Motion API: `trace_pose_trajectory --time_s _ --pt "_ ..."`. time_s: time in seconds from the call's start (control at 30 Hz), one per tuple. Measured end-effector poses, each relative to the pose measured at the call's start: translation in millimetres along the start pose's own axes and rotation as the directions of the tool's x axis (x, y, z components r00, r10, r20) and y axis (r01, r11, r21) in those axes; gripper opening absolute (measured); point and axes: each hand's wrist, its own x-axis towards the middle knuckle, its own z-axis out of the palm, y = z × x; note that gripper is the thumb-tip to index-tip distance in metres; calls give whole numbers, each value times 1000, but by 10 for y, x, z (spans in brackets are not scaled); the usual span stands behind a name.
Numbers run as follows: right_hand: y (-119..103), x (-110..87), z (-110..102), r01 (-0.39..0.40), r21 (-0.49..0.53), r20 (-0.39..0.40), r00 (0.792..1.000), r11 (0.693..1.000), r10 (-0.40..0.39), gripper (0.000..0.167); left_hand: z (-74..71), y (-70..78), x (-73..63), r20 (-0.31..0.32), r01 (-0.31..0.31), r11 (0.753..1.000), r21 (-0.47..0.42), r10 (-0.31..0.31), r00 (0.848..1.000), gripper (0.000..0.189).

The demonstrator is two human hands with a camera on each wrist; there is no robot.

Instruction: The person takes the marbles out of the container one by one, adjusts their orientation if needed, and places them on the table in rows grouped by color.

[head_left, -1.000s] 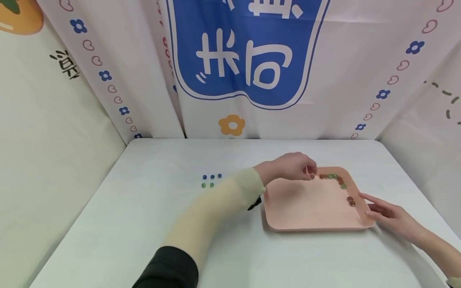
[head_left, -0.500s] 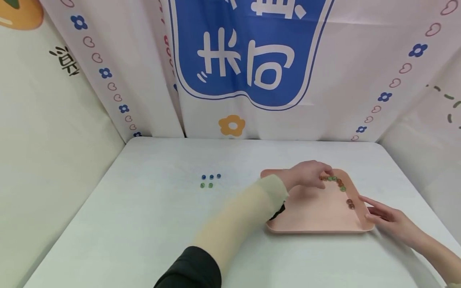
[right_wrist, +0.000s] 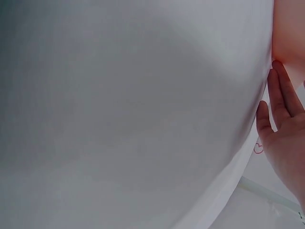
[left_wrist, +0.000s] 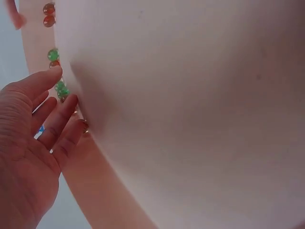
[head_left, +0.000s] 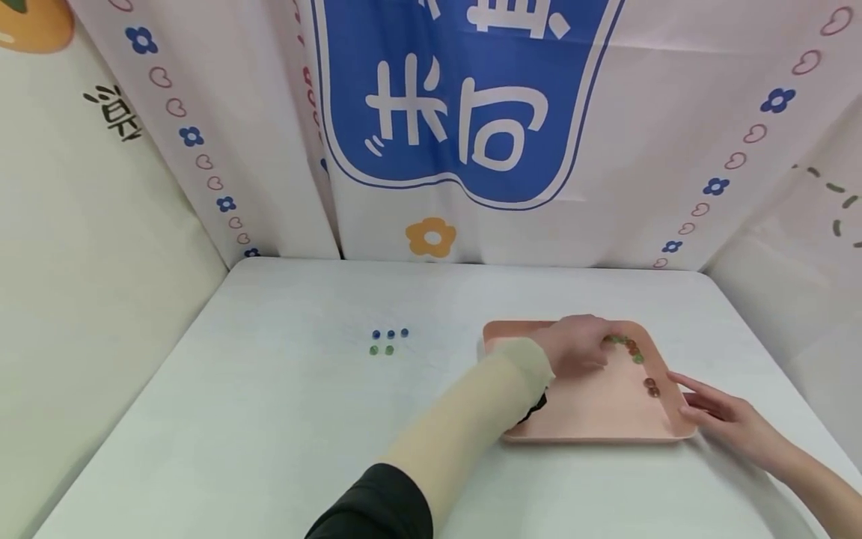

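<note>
My left hand point(head_left: 578, 340) reaches over the far side of a pink tray point(head_left: 592, 410). In the left wrist view its fingers are spread and gently bent, with fingertips point(left_wrist: 56, 72) right at a row of green and reddish-brown glass marbles point(left_wrist: 53, 55). Part of that row is hidden behind the hand. A pair of brown marbles point(head_left: 651, 387) lies apart from the row, along the tray's right side. My right hand point(head_left: 730, 423) touches the tray's right rim with its fingers extended; the right wrist view shows its fingertips point(right_wrist: 273, 76) against the edge.
Left of the tray, three blue marbles point(head_left: 390, 335) form a line on the white table point(head_left: 269, 419), with two green marbles point(head_left: 381, 350) in front of them. A printed cloth point(head_left: 431, 150) hangs behind the table. My left sleeve point(head_left: 465, 404) crosses the tray's near left corner.
My left hand has moved right along the tray's far side, from a brown marble near the middle to the row by the far right corner. My right hand stays at the rim.
</note>
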Motion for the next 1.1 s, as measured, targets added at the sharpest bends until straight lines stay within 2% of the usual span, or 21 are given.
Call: trace_pose_trajectory --time_s 0.2,0.3,0.57,0.7,0.77,0.83,0.97,1.1 --pt "-15 29 32 35 24 11 999 999 -36 54 17 -2 -19 3 45 999 -10 -45 999 51" --pt "-25 40 42 48 39 23 999 998 -49 54 26 10 -8 5 42 999 19 -42 999 47" --pt "-48 32 31 51 23 10 999 998 -51 53 65 13 43 -20 -23 992 125 26 999 37" --pt "-49 24 27 62 29 8 998 998 -63 53 85 15 50 -41 -105 972 211 116 992 26" --pt "-48 18 26 64 31 7 998 997 -65 53 96 19 51 -44 -137 965 225 150 988 17" --pt "-49 14 26 62 33 10 998 998 -63 53 100 27 43 -54 -157 962 222 173 983 24" --pt "-50 10 24 58 31 12 998 998 -59 53 103 38 23 -59 -157 965 210 173 983 32" --pt "-40 8 17 52 23 11 999 998 -52 53 85 42 2 -56 -142 967 210 156 986 23"
